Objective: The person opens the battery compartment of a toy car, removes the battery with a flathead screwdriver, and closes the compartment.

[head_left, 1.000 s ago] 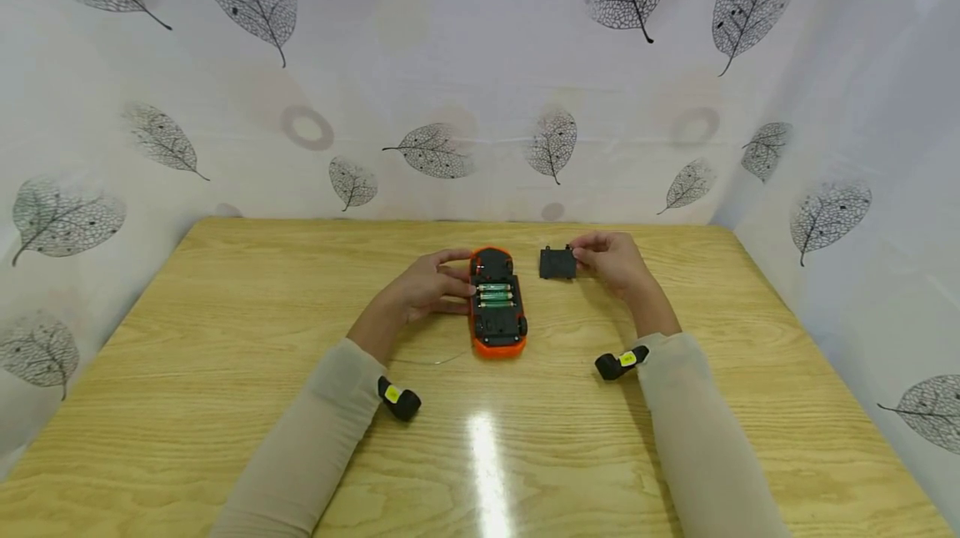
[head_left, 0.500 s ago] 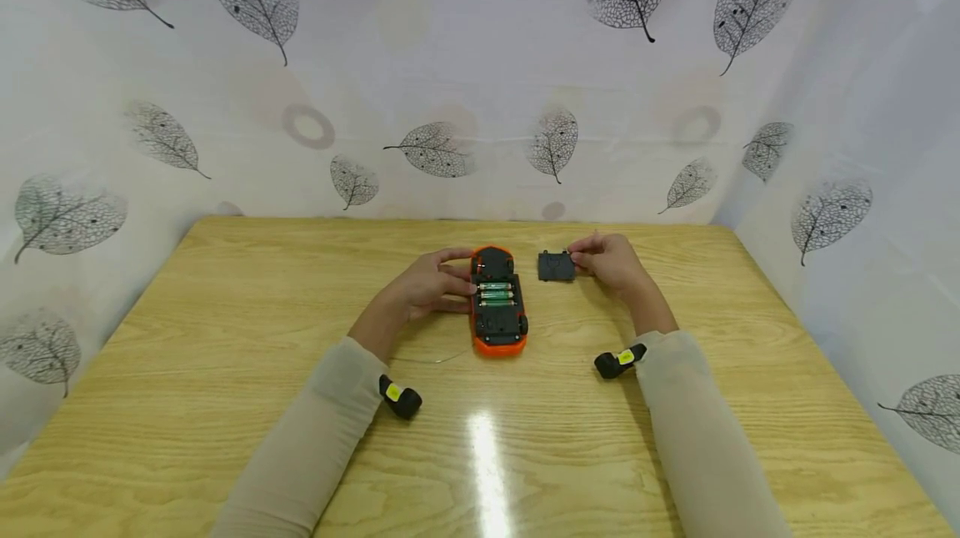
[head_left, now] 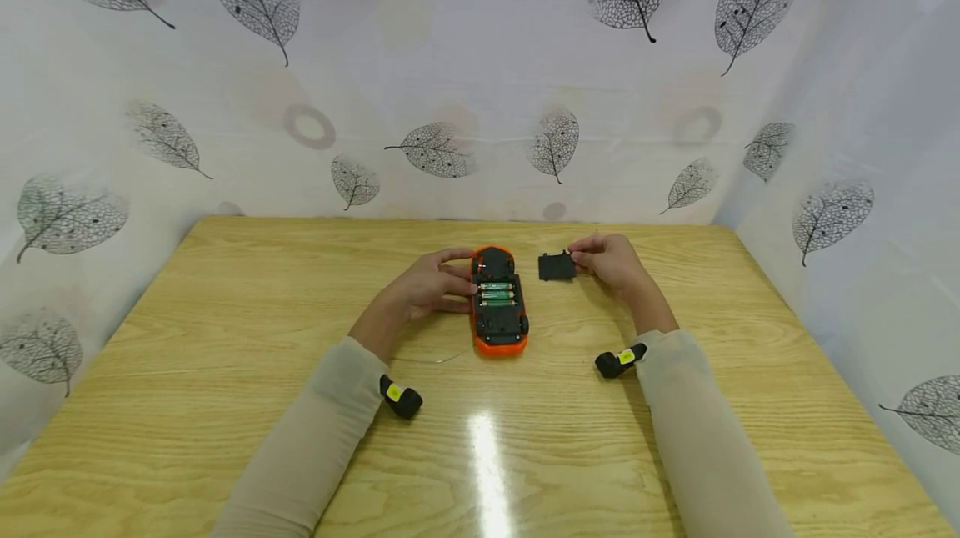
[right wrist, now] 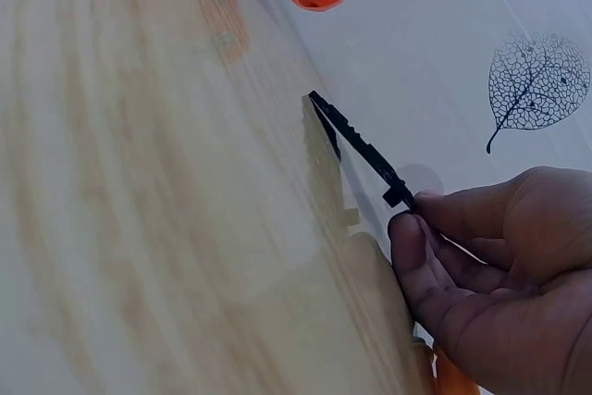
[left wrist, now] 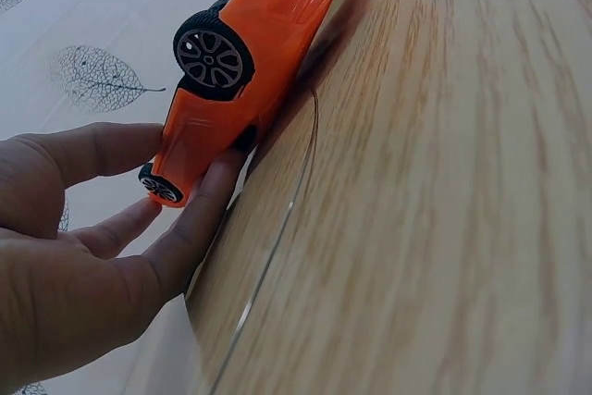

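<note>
An orange toy car lies upside down on the table, with its battery compartment uncovered and several green batteries in a row inside. My left hand rests spread fingertips along the car's left side; the left wrist view shows them near a wheel. To the car's right, my right hand pinches a flat black battery cover by its corner between thumb and fingers. Seen edge-on in the right wrist view, the cover slants, its far edge close to the tabletop.
A thin, shiny wire-like strand lies on the wooden table left of the car. Something orange shows partly behind my right hand. A leaf-patterned cloth hangs behind the table and along both sides.
The battery cover has shifted slightly left and toward me, tilting a little in my right hand's pinch. My left hand and the toy car have stayed in place.
</note>
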A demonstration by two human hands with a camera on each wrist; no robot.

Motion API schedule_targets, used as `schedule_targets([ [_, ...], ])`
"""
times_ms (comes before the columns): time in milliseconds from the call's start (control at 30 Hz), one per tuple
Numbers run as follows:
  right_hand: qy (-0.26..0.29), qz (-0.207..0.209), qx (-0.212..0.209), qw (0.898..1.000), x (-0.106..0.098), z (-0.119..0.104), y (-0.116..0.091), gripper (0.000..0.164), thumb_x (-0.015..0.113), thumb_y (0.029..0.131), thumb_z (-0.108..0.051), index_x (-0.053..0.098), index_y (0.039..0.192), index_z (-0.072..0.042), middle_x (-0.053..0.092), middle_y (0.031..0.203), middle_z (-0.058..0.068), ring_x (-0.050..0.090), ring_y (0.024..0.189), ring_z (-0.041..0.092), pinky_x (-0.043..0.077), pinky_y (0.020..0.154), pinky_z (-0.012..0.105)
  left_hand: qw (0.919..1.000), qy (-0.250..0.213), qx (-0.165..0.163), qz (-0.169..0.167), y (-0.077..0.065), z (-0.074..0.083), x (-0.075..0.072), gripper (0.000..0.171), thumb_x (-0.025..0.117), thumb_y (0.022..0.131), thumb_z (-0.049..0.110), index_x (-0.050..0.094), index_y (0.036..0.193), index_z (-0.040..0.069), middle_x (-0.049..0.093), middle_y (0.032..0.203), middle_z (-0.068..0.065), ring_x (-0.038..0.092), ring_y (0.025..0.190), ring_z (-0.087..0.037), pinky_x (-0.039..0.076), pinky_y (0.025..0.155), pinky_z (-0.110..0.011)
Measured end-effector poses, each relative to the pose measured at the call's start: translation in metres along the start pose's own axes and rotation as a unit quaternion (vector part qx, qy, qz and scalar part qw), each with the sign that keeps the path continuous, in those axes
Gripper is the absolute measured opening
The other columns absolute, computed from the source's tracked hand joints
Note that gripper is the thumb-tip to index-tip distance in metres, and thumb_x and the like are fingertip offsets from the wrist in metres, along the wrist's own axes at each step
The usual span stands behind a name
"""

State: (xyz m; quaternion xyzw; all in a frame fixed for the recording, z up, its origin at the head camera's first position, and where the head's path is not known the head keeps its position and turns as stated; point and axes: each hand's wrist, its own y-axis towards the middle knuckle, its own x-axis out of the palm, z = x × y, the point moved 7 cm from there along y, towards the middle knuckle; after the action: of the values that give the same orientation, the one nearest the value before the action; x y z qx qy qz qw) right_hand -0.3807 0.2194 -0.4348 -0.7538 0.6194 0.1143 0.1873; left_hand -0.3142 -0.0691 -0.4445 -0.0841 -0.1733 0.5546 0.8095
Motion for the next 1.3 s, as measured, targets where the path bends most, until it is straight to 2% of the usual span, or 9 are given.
schedule_targets([
  [300, 0.002, -0.003, 0.013, 1.0, 0.0008, 0.0014, 0.0013, 0.029, 0.06, 0.104, -0.008, 0.065, 0.129, 0.007, 0.057, 0.136, 0.021, 0.068, 0.096, 0.012, 0.06, 0.087, 0.026, 1.0, -0.003, -0.005, 0.005, 0.0003, -0.0001, 0.0003, 0.075, 0.065, 0.094, -0.011, 0.036, 0.158, 0.015, 0.052, 0.145, -0.02, 0.065, 0.112, -0.031, 0.061, 0.087, -0.045],
  [633, -0.007, -0.007, 0.013, 1.0, 0.0018, 0.0026, 0.0007, 0.031, 0.06, 0.105, -0.011, 0.065, 0.13, 0.006, 0.056, 0.138, 0.02, 0.068, 0.106, 0.02, 0.058, 0.091, 0.028, 0.9999, -0.002, -0.011, 0.009, 0.0001, 0.0004, 0.0012, 0.073, 0.068, 0.095, -0.006, 0.038, 0.157, 0.017, 0.054, 0.142, -0.02, 0.067, 0.109, -0.032, 0.062, 0.086, -0.046],
  [967, 0.01, -0.008, 0.012, 1.0, 0.0008, 0.0021, 0.0002, 0.031, 0.061, 0.104, -0.01, 0.064, 0.13, 0.008, 0.057, 0.136, 0.021, 0.069, 0.097, 0.012, 0.059, 0.089, 0.025, 0.9999, 0.004, -0.012, 0.01, -0.0005, 0.0007, 0.0018, 0.077, 0.069, 0.092, -0.011, 0.039, 0.157, 0.018, 0.055, 0.137, -0.02, 0.069, 0.102, -0.029, 0.062, 0.086, -0.046],
  [1300, 0.017, -0.013, 0.012, 1.0, 0.0004, 0.001, -0.0006, 0.034, 0.059, 0.105, -0.009, 0.062, 0.133, 0.009, 0.055, 0.137, 0.023, 0.07, 0.104, 0.017, 0.057, 0.096, 0.032, 0.9999, 0.002, -0.008, 0.007, -0.0012, 0.0012, 0.0019, 0.078, 0.069, 0.091, -0.011, 0.039, 0.157, 0.018, 0.055, 0.136, -0.021, 0.07, 0.1, -0.03, 0.062, 0.085, -0.045],
])
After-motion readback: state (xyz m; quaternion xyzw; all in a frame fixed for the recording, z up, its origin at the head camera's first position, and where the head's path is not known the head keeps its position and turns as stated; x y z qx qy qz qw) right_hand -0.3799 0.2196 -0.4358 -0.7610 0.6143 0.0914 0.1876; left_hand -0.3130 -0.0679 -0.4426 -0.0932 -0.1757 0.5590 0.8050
